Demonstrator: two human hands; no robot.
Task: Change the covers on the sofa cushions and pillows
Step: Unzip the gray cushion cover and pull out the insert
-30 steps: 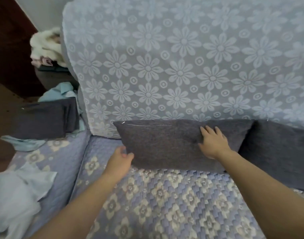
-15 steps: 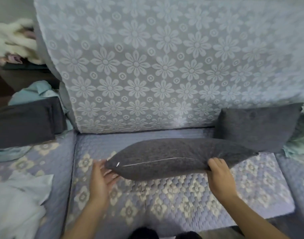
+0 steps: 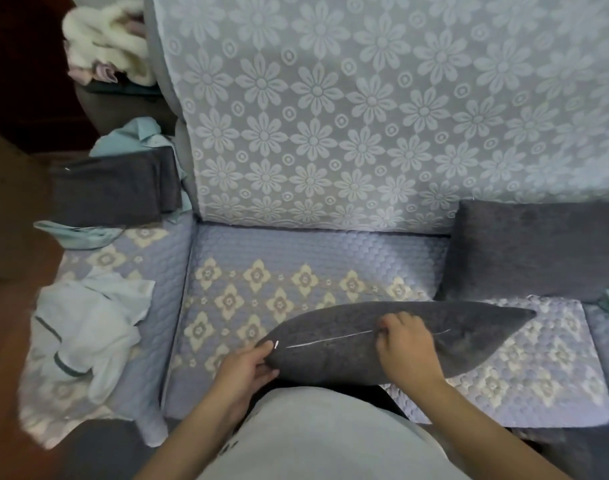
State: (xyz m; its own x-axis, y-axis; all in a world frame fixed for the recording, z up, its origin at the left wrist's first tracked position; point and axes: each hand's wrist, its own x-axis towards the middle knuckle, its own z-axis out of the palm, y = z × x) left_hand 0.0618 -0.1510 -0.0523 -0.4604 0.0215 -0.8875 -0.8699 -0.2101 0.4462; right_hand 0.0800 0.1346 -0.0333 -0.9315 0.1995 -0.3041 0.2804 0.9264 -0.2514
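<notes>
holding a dark grey pillow by its zipped edge, the person looks to be at the unzipping step of stripping the old cover. the pillow lies across the front of the sofa seat, close to the body, its long seam turned upward so the pale zipper line runs along the top. the left hand pinches the pillow's left corner, fingers and thumb curled round the cloth just beside the small bright zipper end. the right hand sits on the seam further along, fingers curled down onto the zipper line; whether they have hold of a pull tab i cannot tell, as the tips are tucked under.

the next move probably calls for one hand to anchor the corner while the other draws the slider along the seam, keeping the soft cloth taut so it does not bunch.

the pillow cover looks like a nubby, chenille-like weave, plump in the middle and tapering to a point at the right. the seat wears a quilted lavender pad with cream diamond flowers; the sofa back carries a pale blue lace-like daisy cloth. a second grey pillow leans at the right. folded grey covers and crumpled pale cloth lie at the left.
</notes>
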